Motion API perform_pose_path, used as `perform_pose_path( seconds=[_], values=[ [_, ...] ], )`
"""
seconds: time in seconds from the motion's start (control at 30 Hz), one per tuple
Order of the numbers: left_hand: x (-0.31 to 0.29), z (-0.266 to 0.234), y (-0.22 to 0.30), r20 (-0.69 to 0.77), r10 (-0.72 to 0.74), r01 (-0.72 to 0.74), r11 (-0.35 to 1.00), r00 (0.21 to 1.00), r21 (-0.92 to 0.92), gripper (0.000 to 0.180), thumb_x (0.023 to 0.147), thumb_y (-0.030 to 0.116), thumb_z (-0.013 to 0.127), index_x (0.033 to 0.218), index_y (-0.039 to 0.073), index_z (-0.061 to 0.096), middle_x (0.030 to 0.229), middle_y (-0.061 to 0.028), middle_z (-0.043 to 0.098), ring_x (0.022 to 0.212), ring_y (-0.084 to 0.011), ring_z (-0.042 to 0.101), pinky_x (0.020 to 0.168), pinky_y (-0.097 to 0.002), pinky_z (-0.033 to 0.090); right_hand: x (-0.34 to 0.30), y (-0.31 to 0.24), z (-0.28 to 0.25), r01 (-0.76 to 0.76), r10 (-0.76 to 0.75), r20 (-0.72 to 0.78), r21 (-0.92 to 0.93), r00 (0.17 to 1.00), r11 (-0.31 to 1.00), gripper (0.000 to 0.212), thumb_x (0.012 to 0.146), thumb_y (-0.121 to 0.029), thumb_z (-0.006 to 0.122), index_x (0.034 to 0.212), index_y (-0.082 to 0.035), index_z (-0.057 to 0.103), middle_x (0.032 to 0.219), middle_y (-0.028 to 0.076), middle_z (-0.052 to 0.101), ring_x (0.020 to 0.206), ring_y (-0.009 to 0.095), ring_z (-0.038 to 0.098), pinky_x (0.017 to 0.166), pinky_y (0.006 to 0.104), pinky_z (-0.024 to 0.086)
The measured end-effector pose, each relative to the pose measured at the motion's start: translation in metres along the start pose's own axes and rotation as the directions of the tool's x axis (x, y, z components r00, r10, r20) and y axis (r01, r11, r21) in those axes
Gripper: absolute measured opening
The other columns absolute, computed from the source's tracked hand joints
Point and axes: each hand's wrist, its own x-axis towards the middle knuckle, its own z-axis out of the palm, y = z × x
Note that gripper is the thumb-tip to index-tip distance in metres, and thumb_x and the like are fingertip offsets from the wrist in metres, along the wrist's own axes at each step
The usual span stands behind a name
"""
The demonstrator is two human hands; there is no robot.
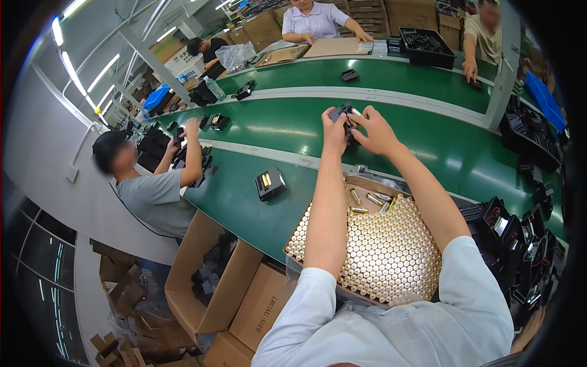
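My left hand [334, 131] and my right hand [376, 131] meet above the green conveyor belt [293, 128], both gripping a small black plastic case [341, 113] held up in the air. My forearms stretch out over a cardboard box [358, 183] packed with several upright gold-topped batteries [385, 251]; a few loose batteries [367, 199] lie at its far end. Another black case [269, 183] with two batteries in it rests on the belt to the left of my arms.
A person in a grey shirt [156, 199] works at the belt on my left. Two more people [315, 21] sit across the far belt. Stacked black cases [520, 238] crowd my right. Open cardboard boxes [208, 275] stand on the floor at lower left.
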Motion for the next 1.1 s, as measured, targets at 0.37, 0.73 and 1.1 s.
perform_pose_path(
  seconds=[0.37,0.73,1.1],
  values=[
    [-0.012,0.01,0.003,0.1,0.09,-0.116,0.949,0.991,0.292,0.067,0.079,-0.003,0.07,0.134,0.012,0.037,0.117,-0.0195,0.052,0.093,-0.0255,0.059,0.073,-0.0346,0.055,0.005,0.014,0.005,-0.176,0.265,-0.181,0.397,0.947,0.901,0.024,0.086,-0.013,0.06,0.108,-0.005,0.066,0.084,0.005,0.059,0.064,0.016,0.05,0.06,0.0269,0.042],
    [-0.011,0.013,0.004,0.161,0.143,-0.204,0.85,0.977,0.485,0.063,0.077,-0.005,0.069,0.131,0.009,0.04,0.112,-0.0171,0.055,0.088,-0.0242,0.06,0.077,-0.0335,0.053,0.01,0.016,0.003,-0.243,0.298,-0.157,0.294,0.942,0.924,0.018,0.086,-0.018,0.063,0.097,-0.004,0.068,0.063,0.004,0.059,0.054,0.017,0.051,0.052,0.028,0.041],
    [-0.017,0.016,0.006,0.278,0.12,-0.252,0.822,0.953,0.51,0.059,0.08,-0.005,0.066,0.132,0.01,0.041,0.111,-0.0151,0.055,0.089,-0.0209,0.058,0.078,-0.0305,0.052,0.016,0.011,0.003,-0.611,0.63,0.042,0.301,0.776,0.732,0.032,0.085,-0.029,0.066,0.073,0.001,0.068,0.059,0.007,0.06,0.053,0.019,0.055,0.052,0.0294,0.046]
  ],
)
